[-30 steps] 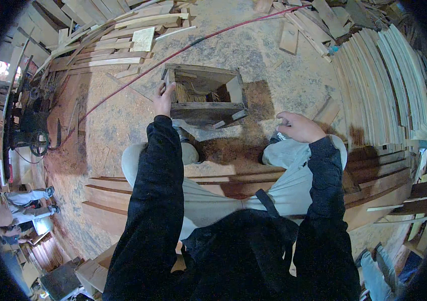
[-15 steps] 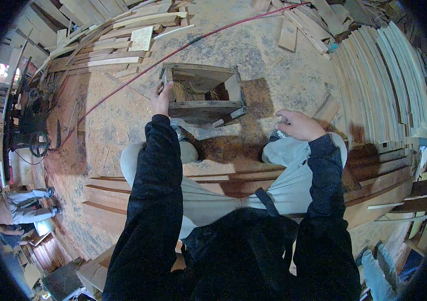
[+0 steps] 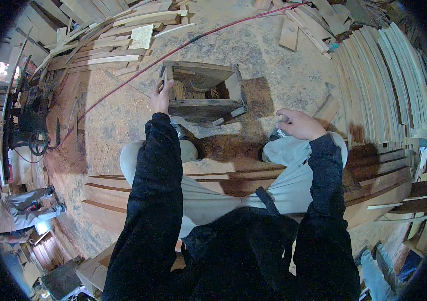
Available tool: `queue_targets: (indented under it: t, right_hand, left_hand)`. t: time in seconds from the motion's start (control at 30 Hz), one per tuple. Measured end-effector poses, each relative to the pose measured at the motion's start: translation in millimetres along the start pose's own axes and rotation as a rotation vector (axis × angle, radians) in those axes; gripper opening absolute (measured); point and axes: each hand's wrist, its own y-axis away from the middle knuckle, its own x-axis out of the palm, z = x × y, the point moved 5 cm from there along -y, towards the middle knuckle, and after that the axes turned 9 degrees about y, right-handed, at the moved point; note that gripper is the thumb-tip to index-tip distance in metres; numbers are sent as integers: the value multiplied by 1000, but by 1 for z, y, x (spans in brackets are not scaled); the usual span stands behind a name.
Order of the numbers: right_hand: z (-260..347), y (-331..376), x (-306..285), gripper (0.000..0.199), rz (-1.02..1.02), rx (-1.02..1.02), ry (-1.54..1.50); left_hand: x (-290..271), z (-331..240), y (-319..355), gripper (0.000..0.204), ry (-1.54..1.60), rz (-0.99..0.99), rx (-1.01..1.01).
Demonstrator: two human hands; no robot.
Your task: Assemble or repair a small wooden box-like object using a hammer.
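Observation:
A worn wooden box [image 3: 206,109], open at the top, stands on the floor just beyond my feet. Thin wood strips or shavings [image 3: 182,91] lie inside it, mostly at its left end. My left hand [image 3: 161,98] grips the box's left end wall, with the fingertips at its upper edge. Over my right shoe and shin hangs my right hand [image 3: 301,124], touching nothing that I can see. Its fingers are loosely bent, with a gap between thumb and forefinger.
A red hose [image 3: 138,75] crosses the floor behind the box. Long boards [image 3: 374,85] are stacked at right, loose planks [image 3: 110,50] at far left. Under me lie reddish-brown beams [image 3: 105,194]. A machine with a handwheel [image 3: 39,143] and another person [image 3: 28,210] are at left.
The box has shifted or tipped very slightly, still in my left hand. My right hand has hardly moved. At left, the other person's legs have changed position.

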Motion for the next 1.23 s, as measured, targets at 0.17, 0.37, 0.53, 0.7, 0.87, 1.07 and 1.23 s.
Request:
queue_targets:
  t: [0.17,0.37,0.53,0.7,0.87,1.07,1.23]
  right_hand:
    - [3,-1,-1,41,32,18,-26]
    - [3,0,-1,43,38,25,-24]
    - [4,0,-2,44,9,-2,5]
    - [3,1,-2,43,29,32,-21]
    - [4,1,-4,47,79,86,-19]
    - [0,0,0,39,-9,-11,-16]
    - [1,0,0,40,-42,-28,50]
  left_hand:
    - [-6,6,-4,73,-30,-6,1]
    - [-3,7,-2,76,9,9,-54]
    - [-5,2,0,75,-98,-40,6]
    - [-1,6,-3,77,-25,3,-25]
    - [-12,16,-12,76,-20,-3,-17]
    - [-8,17,-13,69,53,59,-25]
    - [-13,24,-17,78,35,42,-49]
